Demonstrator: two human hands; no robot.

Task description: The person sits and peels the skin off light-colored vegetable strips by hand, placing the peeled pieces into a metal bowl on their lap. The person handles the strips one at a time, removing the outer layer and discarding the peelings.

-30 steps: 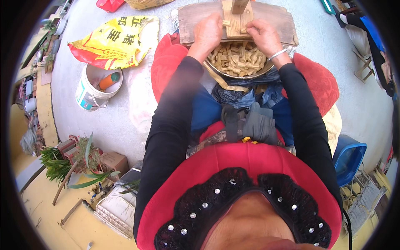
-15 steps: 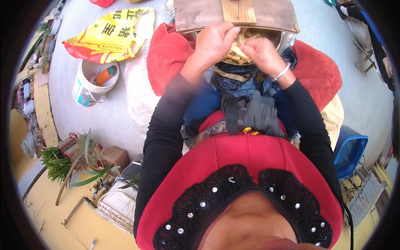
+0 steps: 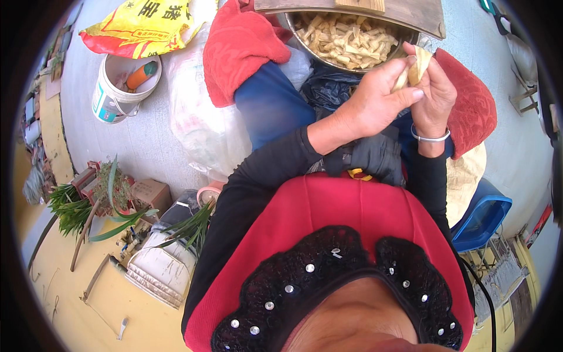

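My left hand (image 3: pixel 370 98) and my right hand (image 3: pixel 436 100) meet above my right thigh. A flat, pale yellow strip (image 3: pixel 420 66) stands up between the fingers of my right hand. Another pale strip (image 3: pixel 400 80) shows between the thumb and fingers of my left hand; whether the two are one piece I cannot tell. Just beyond my hands is a round metal basin (image 3: pixel 298 40), heaped with similar cut strips (image 3: pixel 346 41). A wooden board (image 3: pixel 404 17) with a lighter block (image 3: pixel 360 4) on it lies across the basin's far side.
Red cloths (image 3: pixel 234 58) cover my knees. Dark plastic bags (image 3: pixel 325 88) sit below the basin. At left stand a white bucket (image 3: pixel 108 88) holding an orange-and-green object (image 3: pixel 141 76), and a yellow printed sack (image 3: pixel 141 32). A blue plastic tub (image 3: pixel 482 214) is at right.
Both hands have come away from the basin and board, toward me and to the right, and now hold pale strips. The view has shifted, so the basin's heap shows more fully.
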